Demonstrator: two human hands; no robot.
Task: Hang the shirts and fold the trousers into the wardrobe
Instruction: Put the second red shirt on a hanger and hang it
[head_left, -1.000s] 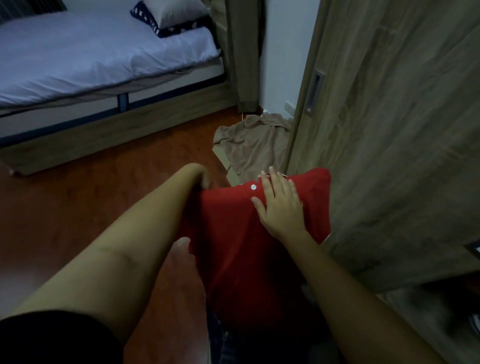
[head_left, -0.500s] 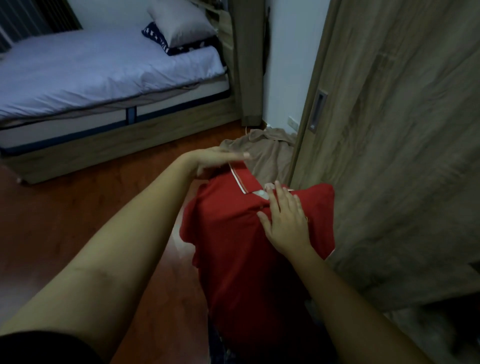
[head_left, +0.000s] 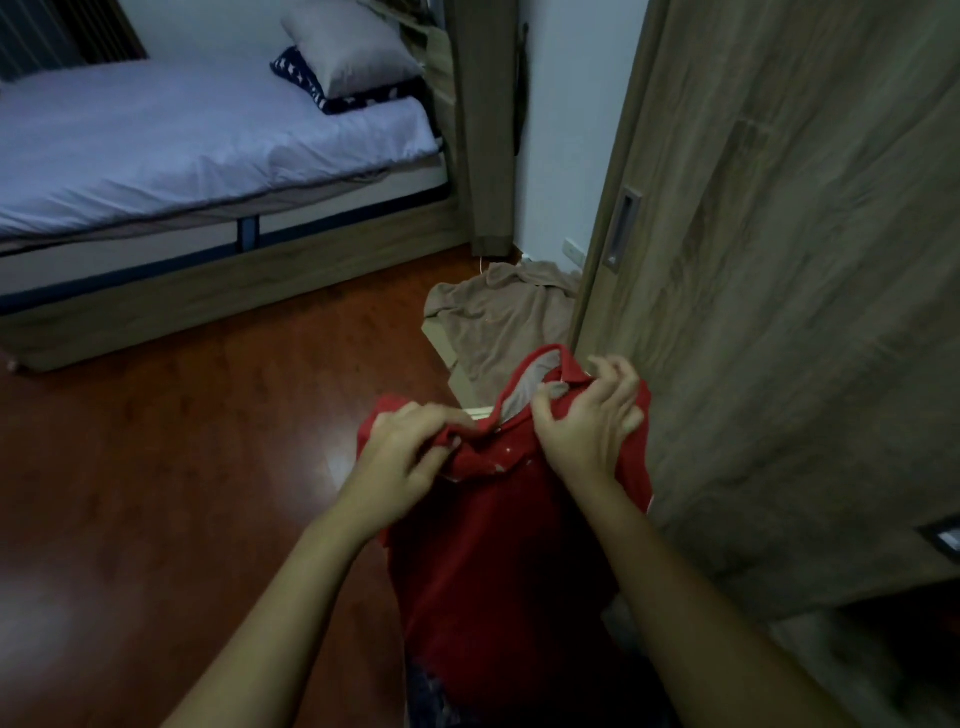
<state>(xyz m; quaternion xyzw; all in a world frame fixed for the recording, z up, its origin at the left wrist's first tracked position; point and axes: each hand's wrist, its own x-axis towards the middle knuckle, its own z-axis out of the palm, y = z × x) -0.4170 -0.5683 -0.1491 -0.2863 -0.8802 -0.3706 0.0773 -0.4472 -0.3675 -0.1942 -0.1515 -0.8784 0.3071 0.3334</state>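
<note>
Foremost, head view, single entry sheet.

Red polo shirt (head_left: 498, 545): soft knit fabric, held up in front of the person above the floor, its body hanging down between the two forearms. It is outside the wardrobe, just beside the left edge of the door. Its grey-lined collar (head_left: 535, 379) stands open at the top, and small white buttons show on the placket below.

Left hand (head_left: 405, 457): fingers curled, thumb and fingertips pinching the red fabric at the left end of the collar.

Right hand (head_left: 592, 421): fingers bent and clenched on the right side of the collar, knuckles raised, grey lining showing just beyond the thumb.

Wood-grain sliding wardrobe door (head_left: 779, 312): fills the right side of the view, with a recessed metal pull handle (head_left: 621, 228) near its left edge.

Beige crumpled cloth (head_left: 498, 317): lies on the floor at the foot of the door's left edge, beyond the shirt.

Glossy reddish-brown wooden floor (head_left: 182, 493): spans the left and centre.

Low wooden-framed bed (head_left: 208, 301): along the far edge of the floor, covered in a pale bluish sheet (head_left: 182, 140). At its right end a grey pillow (head_left: 353, 52) rests on a dark blue patterned pillow (head_left: 311, 88).

White wall socket (head_left: 574, 252): low on the wall, between bed end and door.

Dark patterned fabric (head_left: 431, 696): at the bottom edge, under the shirt's hem; kind not discernible.
</note>
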